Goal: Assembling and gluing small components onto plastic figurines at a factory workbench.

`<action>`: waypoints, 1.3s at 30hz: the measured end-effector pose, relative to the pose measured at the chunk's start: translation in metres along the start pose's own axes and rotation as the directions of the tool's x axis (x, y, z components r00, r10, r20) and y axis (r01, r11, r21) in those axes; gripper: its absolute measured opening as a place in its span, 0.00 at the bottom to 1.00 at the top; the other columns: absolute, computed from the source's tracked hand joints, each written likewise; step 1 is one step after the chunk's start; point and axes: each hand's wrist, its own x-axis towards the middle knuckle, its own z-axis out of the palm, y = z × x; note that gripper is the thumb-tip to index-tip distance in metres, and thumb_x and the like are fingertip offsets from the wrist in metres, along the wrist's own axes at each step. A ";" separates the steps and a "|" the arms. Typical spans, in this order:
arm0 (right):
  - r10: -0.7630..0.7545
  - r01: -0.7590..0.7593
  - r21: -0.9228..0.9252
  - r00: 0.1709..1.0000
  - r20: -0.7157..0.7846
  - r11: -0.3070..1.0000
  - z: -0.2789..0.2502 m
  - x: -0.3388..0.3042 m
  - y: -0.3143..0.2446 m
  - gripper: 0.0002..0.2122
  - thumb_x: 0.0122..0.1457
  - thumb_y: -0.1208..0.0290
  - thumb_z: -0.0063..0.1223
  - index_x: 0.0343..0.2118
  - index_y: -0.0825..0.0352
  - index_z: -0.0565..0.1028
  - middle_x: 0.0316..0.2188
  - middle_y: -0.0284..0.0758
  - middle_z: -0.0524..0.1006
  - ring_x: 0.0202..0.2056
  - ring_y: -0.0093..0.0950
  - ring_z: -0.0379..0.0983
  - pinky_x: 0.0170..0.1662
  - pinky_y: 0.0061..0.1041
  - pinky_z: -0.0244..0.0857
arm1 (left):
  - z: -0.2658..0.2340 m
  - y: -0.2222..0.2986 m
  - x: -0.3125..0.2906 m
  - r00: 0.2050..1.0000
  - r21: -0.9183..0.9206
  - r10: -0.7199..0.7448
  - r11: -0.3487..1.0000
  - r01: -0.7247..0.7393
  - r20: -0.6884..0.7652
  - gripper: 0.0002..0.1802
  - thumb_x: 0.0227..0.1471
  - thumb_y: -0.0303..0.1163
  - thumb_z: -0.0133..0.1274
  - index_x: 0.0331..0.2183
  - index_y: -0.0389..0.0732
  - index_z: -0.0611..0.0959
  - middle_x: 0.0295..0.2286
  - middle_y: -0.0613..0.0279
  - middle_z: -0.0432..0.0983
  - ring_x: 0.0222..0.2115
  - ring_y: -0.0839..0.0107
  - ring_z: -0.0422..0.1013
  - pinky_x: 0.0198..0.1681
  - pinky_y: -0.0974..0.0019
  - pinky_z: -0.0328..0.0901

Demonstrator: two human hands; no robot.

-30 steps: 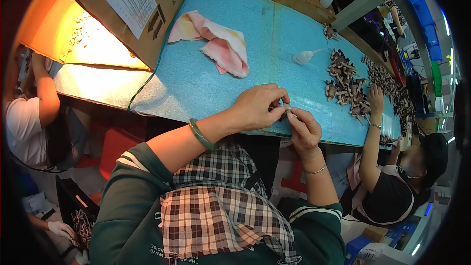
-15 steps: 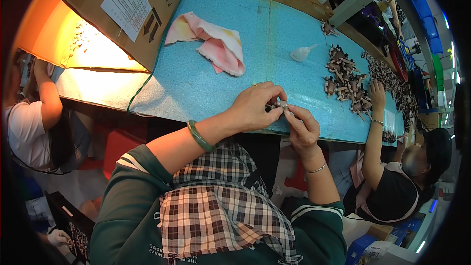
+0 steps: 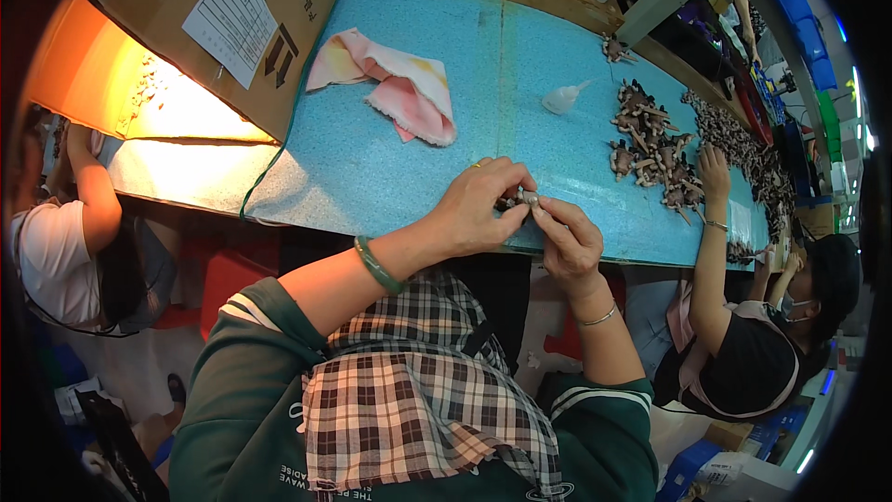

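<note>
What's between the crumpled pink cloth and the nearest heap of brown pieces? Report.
A white, spouted plastic bottle on blue tabletop, in the head view.

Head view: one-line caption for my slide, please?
Left hand and right hand hold a small piece at the near edge of a blue table, pink cloth and white bottle beyond.

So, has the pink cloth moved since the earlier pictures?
No. Judged against the seam in the blue tabletop, the pink cloth lies in the same place; only the camera view shifted slightly.
</note>
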 end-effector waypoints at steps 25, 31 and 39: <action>0.043 -0.037 -0.180 0.999 0.030 0.983 0.003 -0.003 -0.011 0.19 0.45 0.90 0.50 0.43 0.72 0.75 0.37 0.43 0.77 0.34 0.38 0.77 0.34 0.29 0.73 | 0.000 0.001 0.000 1.000 -0.121 -0.024 0.992 0.025 0.004 0.09 0.42 0.27 0.56 0.31 0.37 0.78 0.24 0.59 0.70 0.28 0.65 0.66 0.33 0.63 0.63; 0.105 -0.098 -0.214 0.994 0.020 0.972 0.009 -0.007 -0.014 0.19 0.43 0.91 0.49 0.42 0.73 0.75 0.37 0.43 0.77 0.34 0.38 0.77 0.34 0.29 0.73 | 0.003 -0.008 -0.009 0.992 0.027 0.111 0.994 -0.109 -0.066 0.16 0.44 0.26 0.58 0.39 0.37 0.78 0.26 0.59 0.70 0.29 0.64 0.68 0.32 0.63 0.63; 0.112 -0.114 -0.220 0.994 -0.018 0.969 0.013 -0.005 -0.016 0.22 0.41 0.92 0.48 0.43 0.72 0.75 0.37 0.43 0.77 0.35 0.38 0.77 0.35 0.30 0.73 | 0.004 0.006 -0.016 0.927 0.724 0.374 0.638 -0.262 0.006 0.20 0.47 0.33 0.55 0.42 0.34 0.77 0.25 0.61 0.68 0.28 0.66 0.66 0.29 0.63 0.59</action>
